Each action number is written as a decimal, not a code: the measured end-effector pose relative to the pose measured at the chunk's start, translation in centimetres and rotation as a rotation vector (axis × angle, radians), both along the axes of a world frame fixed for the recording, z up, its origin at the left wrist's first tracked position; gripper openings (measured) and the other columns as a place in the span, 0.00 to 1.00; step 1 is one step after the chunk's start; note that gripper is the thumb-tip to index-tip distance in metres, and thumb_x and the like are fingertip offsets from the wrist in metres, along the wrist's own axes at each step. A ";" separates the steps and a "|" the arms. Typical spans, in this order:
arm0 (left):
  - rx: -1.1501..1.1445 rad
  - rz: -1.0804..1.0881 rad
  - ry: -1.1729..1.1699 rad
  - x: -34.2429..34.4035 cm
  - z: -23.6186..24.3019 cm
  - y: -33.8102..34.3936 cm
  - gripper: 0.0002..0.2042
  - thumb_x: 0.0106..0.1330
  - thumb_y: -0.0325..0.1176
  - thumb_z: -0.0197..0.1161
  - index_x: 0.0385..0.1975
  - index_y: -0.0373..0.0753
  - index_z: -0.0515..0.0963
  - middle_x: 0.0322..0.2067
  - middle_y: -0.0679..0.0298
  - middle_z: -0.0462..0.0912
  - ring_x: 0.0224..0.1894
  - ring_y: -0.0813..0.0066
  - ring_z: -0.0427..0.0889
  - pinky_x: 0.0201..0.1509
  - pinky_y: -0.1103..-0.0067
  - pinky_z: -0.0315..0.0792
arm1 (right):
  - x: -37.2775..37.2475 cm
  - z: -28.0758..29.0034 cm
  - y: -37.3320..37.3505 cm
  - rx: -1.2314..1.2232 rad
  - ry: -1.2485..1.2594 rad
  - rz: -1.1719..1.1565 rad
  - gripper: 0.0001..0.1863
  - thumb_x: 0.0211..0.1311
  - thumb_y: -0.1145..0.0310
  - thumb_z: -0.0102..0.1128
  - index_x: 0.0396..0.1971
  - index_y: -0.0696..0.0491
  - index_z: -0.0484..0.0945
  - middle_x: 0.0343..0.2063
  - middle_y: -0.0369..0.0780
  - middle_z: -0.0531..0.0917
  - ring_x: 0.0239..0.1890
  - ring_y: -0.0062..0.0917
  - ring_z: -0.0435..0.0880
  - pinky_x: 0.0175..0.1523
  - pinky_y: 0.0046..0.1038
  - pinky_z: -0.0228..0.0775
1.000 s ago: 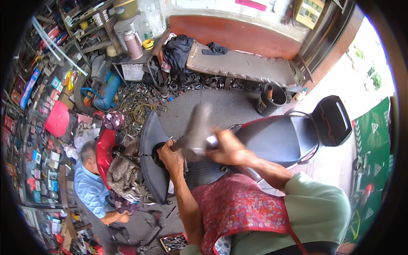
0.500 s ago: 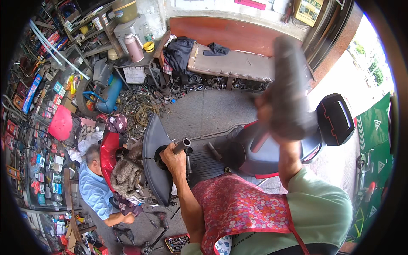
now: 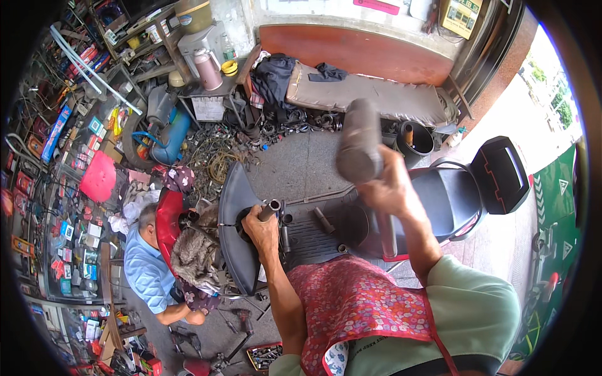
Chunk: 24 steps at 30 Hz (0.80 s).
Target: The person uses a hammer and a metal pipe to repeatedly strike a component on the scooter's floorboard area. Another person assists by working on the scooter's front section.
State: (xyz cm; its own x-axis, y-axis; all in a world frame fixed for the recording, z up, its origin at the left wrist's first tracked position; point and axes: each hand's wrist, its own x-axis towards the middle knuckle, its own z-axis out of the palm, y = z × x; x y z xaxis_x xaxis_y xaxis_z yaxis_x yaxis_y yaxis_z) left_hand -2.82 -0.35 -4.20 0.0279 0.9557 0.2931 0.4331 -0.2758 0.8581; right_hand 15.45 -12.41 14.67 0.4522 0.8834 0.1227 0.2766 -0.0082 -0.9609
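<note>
My left hand [image 3: 260,229] is closed around a short metal tube [image 3: 271,208] that stands in the opening of the scooter's dark front panel [image 3: 231,188]. The tube's hollow end sticks up out of my fist. Raised to the right of it, my right hand [image 3: 392,188] grips a heavy hammer [image 3: 360,147] by the handle. Its thick head is slightly smeared by motion and hangs above the scooter's footboard [image 3: 304,229], well apart from the tube. A loose metal sleeve [image 3: 324,220] lies on the footboard.
A person in a blue shirt [image 3: 147,269] crouches at the scooter's red front [image 3: 168,229]. Behind the seat [image 3: 439,194] is a black top box [image 3: 498,175]. A padded bench [image 3: 370,97] and a black bucket [image 3: 415,144] stand beyond. Tools [image 3: 244,321] lie on the floor at lower left.
The hammer has come down and leftward with my right hand, uncovering the bucket and the seat. My left hand stays on the tube. The whole view has shifted slightly.
</note>
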 end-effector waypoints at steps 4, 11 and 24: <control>0.202 -0.005 0.045 0.2 -1.0 0.0 0.14 0.55 0.24 0.58 0.12 0.29 0.62 0.11 0.46 0.65 0.14 0.51 0.65 0.22 0.65 0.57 | 0.6 0.4 -2.7 0.117 0.246 -0.155 0.05 0.50 0.76 0.59 0.26 0.58 0.73 0.12 0.33 0.72 0.10 0.15 0.68 0.14 0.19 0.59; 0.125 -0.039 0.005 -0.1 -0.1 -0.4 0.15 0.57 0.24 0.59 0.13 0.29 0.62 0.12 0.45 0.64 0.16 0.45 0.64 0.22 0.64 0.57 | -0.7 -1.6 -5.3 0.016 0.386 -0.169 0.05 0.48 0.80 0.58 0.26 0.59 0.73 0.13 0.34 0.73 0.09 0.16 0.68 0.14 0.18 0.58; 0.126 -0.093 -0.052 -0.3 -0.3 -0.6 0.16 0.58 0.25 0.59 0.14 0.30 0.59 0.12 0.51 0.53 0.19 0.67 0.48 0.20 0.71 0.54 | -2.5 -3.8 -5.2 -0.089 0.536 -0.054 0.04 0.46 0.82 0.57 0.21 0.59 0.72 0.13 0.35 0.74 0.10 0.16 0.70 0.14 0.19 0.60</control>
State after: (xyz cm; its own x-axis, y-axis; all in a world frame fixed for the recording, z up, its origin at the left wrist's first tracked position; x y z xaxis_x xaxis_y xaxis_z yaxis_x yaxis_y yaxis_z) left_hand -3.08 -0.91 -4.50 0.0960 0.9053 0.4138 0.3568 -0.4194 0.8347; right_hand 12.95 -17.59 10.84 0.4755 0.8539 -0.2115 -0.2552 -0.0962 -0.9621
